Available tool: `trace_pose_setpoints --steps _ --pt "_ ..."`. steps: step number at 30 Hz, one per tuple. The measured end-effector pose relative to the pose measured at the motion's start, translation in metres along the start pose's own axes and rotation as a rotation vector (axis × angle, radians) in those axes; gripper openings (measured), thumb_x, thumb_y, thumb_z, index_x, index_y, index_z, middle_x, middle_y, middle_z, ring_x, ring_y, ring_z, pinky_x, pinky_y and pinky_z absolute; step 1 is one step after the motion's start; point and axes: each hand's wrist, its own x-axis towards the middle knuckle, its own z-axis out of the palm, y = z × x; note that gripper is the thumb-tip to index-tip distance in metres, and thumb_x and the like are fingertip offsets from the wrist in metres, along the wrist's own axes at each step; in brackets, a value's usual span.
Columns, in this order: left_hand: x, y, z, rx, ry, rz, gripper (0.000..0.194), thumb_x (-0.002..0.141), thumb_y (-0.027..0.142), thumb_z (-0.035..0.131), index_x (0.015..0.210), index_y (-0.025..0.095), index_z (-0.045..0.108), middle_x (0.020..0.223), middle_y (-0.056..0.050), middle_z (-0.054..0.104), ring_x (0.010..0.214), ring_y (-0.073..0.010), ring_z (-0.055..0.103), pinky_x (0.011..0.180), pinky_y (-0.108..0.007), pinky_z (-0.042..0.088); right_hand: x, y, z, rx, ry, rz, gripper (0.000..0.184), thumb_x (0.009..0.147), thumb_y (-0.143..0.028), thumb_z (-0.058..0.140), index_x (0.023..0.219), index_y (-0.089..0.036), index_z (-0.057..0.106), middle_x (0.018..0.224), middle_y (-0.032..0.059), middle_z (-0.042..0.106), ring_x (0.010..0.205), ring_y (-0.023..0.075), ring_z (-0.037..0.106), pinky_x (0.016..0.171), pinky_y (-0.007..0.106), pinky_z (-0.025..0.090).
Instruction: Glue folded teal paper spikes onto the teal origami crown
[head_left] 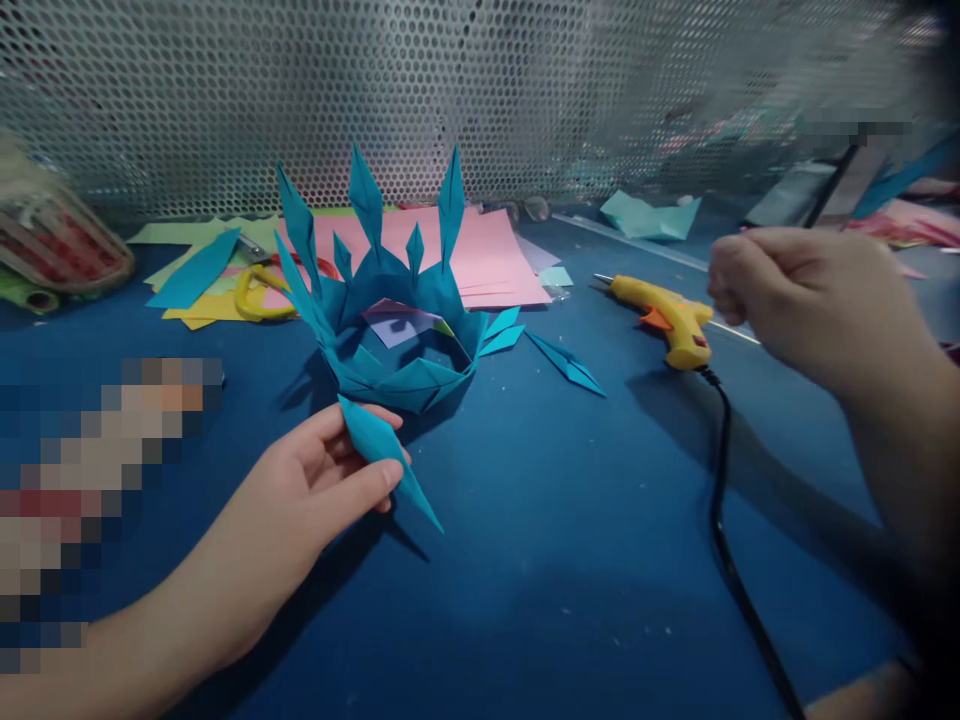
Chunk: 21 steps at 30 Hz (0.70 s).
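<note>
My left hand (322, 470) pinches a folded blue paper spike (382, 445) between thumb and fingers, its thin end pointing down to the right. Just beyond it stands a blue paper crown (420, 385) with tall pointed spikes around its ring. Another folded blue spike (566, 362) lies flat to the crown's right. My right hand (787, 290) is raised at the right with its fingers curled in; whatever they hold, if anything, is hidden. Nearest to it is a yellow glue gun (667, 315) with an orange trigger, lying on the table, nozzle to the left.
Coloured paper sheets (487, 250) and yellow-handled scissors (259, 295) lie behind the crown. A perforated metal panel (450, 80) backs the blue table (525, 560). The gun's black cable (720, 520) runs to the front edge. A clear jar (64, 230) stands far left.
</note>
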Motion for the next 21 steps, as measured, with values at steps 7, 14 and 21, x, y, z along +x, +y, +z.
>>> trace_pose_setpoints --steps 7,14,21 --pt "0.002 0.000 0.000 -0.002 0.033 0.053 0.023 0.074 0.032 0.081 0.094 0.027 0.071 0.072 0.006 0.067 0.068 -0.0116 0.060 0.063 -0.020 0.052 0.010 0.019 0.003 -0.203 -0.213 0.318 0.022 0.081 -0.036 0.073 0.064 -0.022 0.072 0.056 0.0003 0.067 0.050 0.0149 0.054 0.054 0.030 0.034" --pt "0.003 0.001 -0.001 -0.035 0.103 0.059 0.026 0.066 0.036 0.087 0.077 0.023 0.068 0.068 0.007 0.068 0.062 -0.0102 0.063 0.060 -0.018 0.052 0.018 0.046 0.035 -0.320 -0.290 0.415 0.065 0.051 -0.079 0.077 0.034 -0.023 0.050 0.029 -0.0014 0.035 0.035 0.0098 0.027 0.051 0.033 0.027" --pt "0.003 0.001 -0.002 0.034 0.089 0.017 0.029 0.074 0.042 0.081 0.077 0.022 0.061 0.060 0.001 0.075 0.054 -0.0117 0.064 0.053 -0.018 0.049 0.014 0.036 0.033 -0.145 -0.293 0.382 0.047 0.067 -0.047 0.085 0.044 -0.022 0.054 0.039 0.0018 0.050 0.037 0.0157 0.042 0.049 0.036 0.033"
